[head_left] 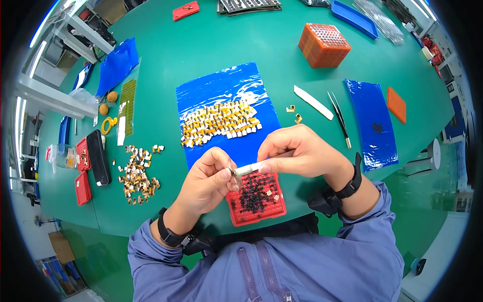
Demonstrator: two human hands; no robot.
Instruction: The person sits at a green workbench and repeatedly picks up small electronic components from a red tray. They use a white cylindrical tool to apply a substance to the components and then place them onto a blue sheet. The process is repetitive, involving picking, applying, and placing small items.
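A short, whitish rod-like piece spans the gap between my two hands, above the red tray. My right hand grips its right end between thumb and fingers. At its left end my left hand is closed in a pinch, and what lies in those fingertips is too small to name. Below them, the red tray holds many small black parts and a few pale ones. Just beyond my hands, rows of small white-and-amber pieces lie on a blue sheet.
Loose amber pieces are heaped at left beside a black case. To the right are a white strip, tweezers, another blue sheet and an orange block. Stacked orange trays stand farther back.
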